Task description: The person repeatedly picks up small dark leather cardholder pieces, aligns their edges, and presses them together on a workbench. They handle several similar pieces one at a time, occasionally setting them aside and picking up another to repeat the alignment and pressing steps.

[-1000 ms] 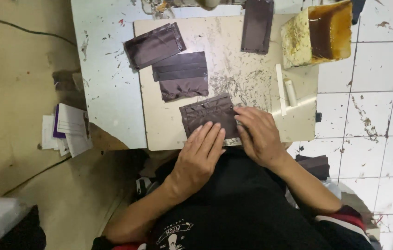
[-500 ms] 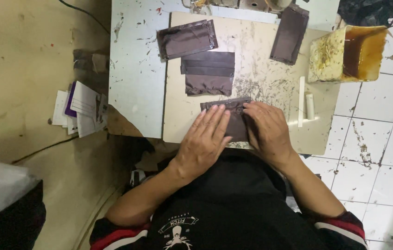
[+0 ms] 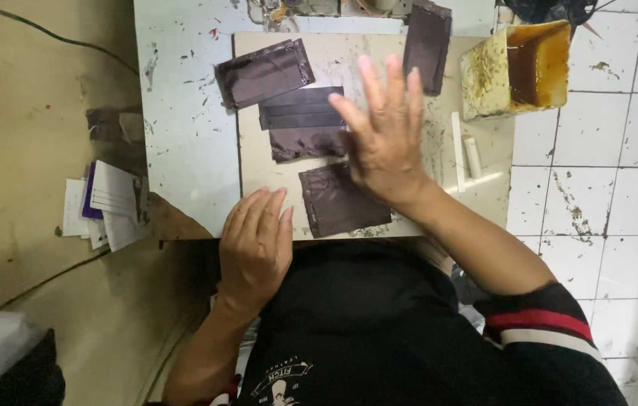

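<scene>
- Presently, right hand (image 3: pixel 388 139): grip spread flat and empty, raised above the tabletop (image 3: pixel 184 150).
- Dark leather piece (image 3: pixel 341 201) lies just beneath that palm.
- Left hand (image 3: pixel 255 244): flat, holding nothing, beside the piece.

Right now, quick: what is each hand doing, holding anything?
Left hand: open, flat on the board's near edge, holding nothing.
Right hand: open, fingers spread above the dark brown pieces, holding nothing.
</scene>
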